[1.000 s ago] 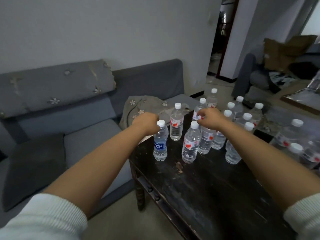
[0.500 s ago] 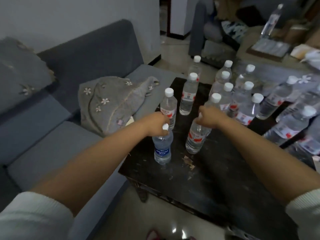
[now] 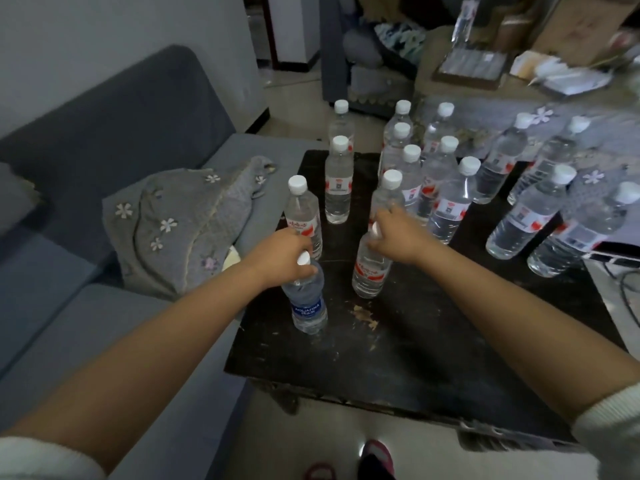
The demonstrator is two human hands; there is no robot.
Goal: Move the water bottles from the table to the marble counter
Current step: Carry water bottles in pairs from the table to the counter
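Observation:
Several clear water bottles with white caps stand on a dark wooden table [image 3: 398, 358]. My left hand [image 3: 282, 256] grips the neck of a blue-labelled bottle [image 3: 306, 303] at the table's near left. My right hand [image 3: 394, 235] grips the neck of a red-labelled bottle [image 3: 370, 271] just to the right of it. Both bottles stand upright on the table. Another red-labelled bottle [image 3: 303, 213] stands right behind my left hand. The marble counter is not clearly in view.
A grey sofa [image 3: 114, 150] with a crumpled flowered cloth [image 3: 187, 220] runs along the table's left side. A cluttered low table [image 3: 485, 74] stands at the back right. A cable [image 3: 623, 285] lies at the right edge. My feet [image 3: 375, 459] show below the table's near edge.
The view has tilted down and closer. My left hand has settled lower round the blue-labelled bottle's neck, and my right hand now holds the red-labelled bottle's neck.

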